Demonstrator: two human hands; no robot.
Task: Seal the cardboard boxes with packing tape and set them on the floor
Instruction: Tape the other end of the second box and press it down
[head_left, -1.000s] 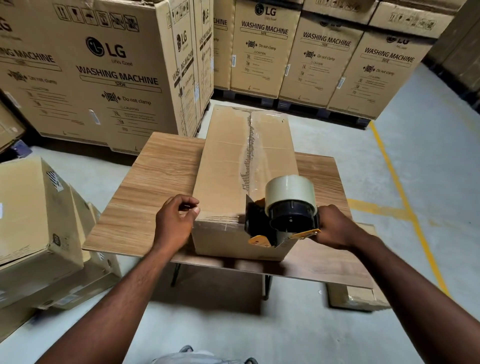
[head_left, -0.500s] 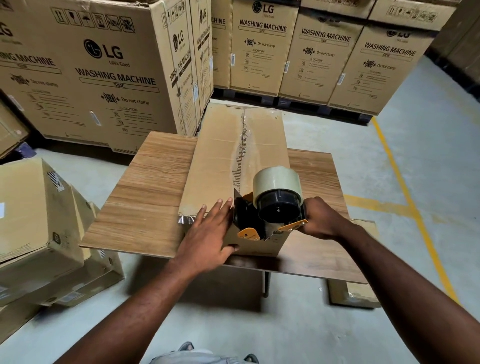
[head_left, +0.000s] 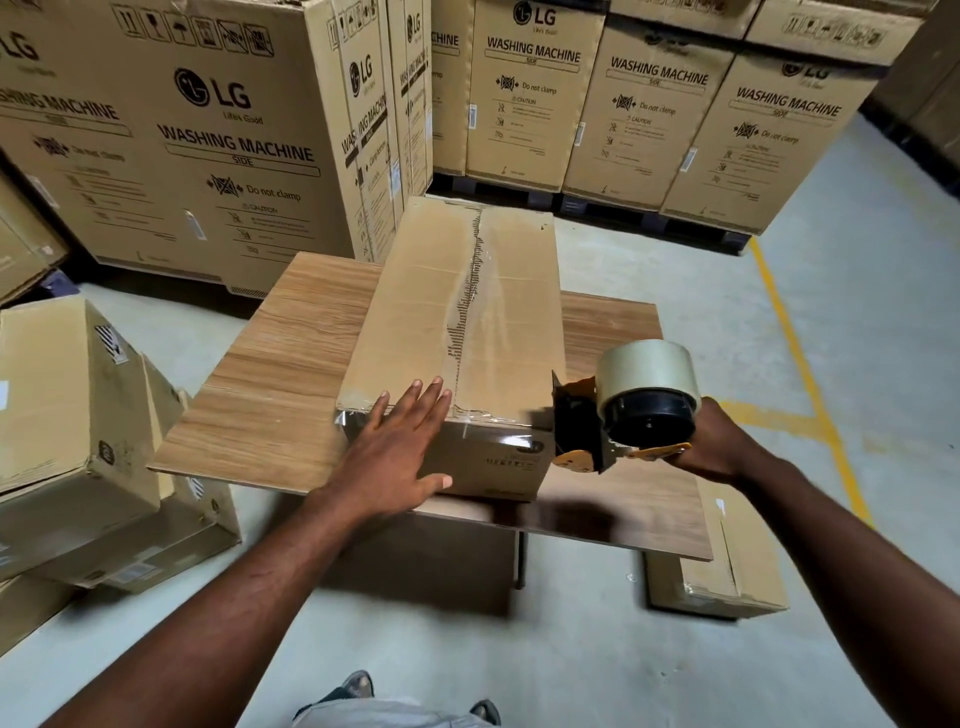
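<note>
The cardboard box (head_left: 415, 301) lies on the counter (head_left: 291, 374), tape (head_left: 484, 312) along its top seam. Your left hand (head_left: 395, 457) presses flat, fingers straight, over the near edge, likely to bed the tape end. Your right hand (head_left: 714, 447) grasps the tape dispenser (head_left: 631, 410) just beside the box.

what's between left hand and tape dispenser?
Head view: only the near right corner of the cardboard box, with tape folded over its edge. The left hand lies flat on it; the right hand holds the tape dispenser beside that corner.
</note>
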